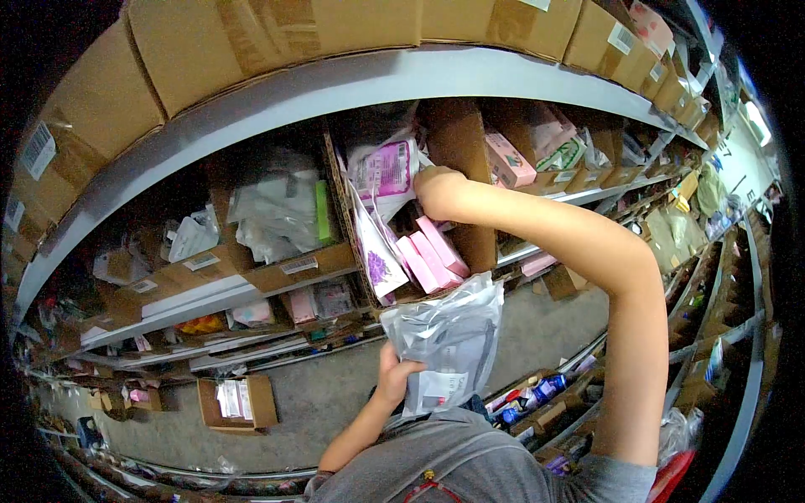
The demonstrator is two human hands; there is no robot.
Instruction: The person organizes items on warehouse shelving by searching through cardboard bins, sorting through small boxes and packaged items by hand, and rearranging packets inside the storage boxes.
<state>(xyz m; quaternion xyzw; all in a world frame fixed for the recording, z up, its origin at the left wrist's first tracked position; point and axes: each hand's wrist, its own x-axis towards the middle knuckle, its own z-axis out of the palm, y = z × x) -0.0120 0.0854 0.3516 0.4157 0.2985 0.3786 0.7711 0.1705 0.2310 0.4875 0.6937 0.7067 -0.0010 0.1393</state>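
Observation:
My left hand (396,375) grips a clear plastic bag (449,339) with grey contents and a white label, held in front of my chest. My right hand (438,191) reaches into an open cardboard bin (480,155) on the shelf. Its fingers are at the edge of a white and purple packet (387,172); the fingertips are hidden, so whether they grip it is unclear. Below that hand, pink boxes (429,258) lie in the same bin, beside a white packet with a purple flower print (377,256).
Left of the bin, another box holds clear bags (281,210) and a green item (323,211). Large cartons (277,38) stand above the shelf beam (402,75). An open carton (262,402) with white papers sits on the floor. More shelving (738,335) runs along the right.

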